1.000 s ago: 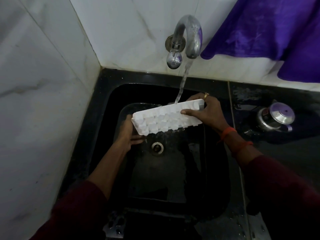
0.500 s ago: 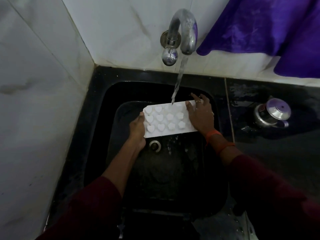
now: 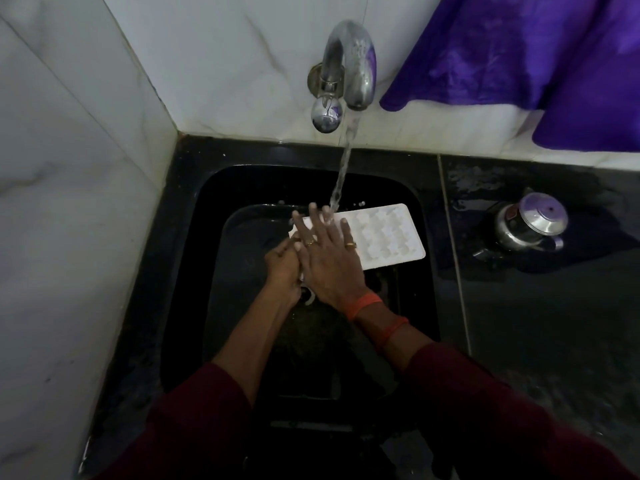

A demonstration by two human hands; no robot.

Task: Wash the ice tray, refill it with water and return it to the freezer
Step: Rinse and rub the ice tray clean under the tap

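The white ice tray (image 3: pixel 384 235) lies cavities-up over the black sink (image 3: pixel 221 188), under the running stream from the chrome tap (image 3: pixel 349 67). My left hand (image 3: pixel 282 266) grips the tray's left near corner from below, fingers curled round its edge. My right hand (image 3: pixel 329 258) lies flat across the tray's left half, fingers straight and spread, and the water lands on its fingertips. The tray's left part is hidden under that hand.
A steel pot with a lid (image 3: pixel 530 225) stands on the wet black counter right of the sink. Purple cloth (image 3: pixel 519 53) hangs over the white tiled wall at the top right. White tiled wall closes off the left side. The drain (image 3: pixel 308 294) sits below my hands.
The tray was turned from its underside facing me to cavities up. My right hand left the tray's right end and now lies flat over its left half.
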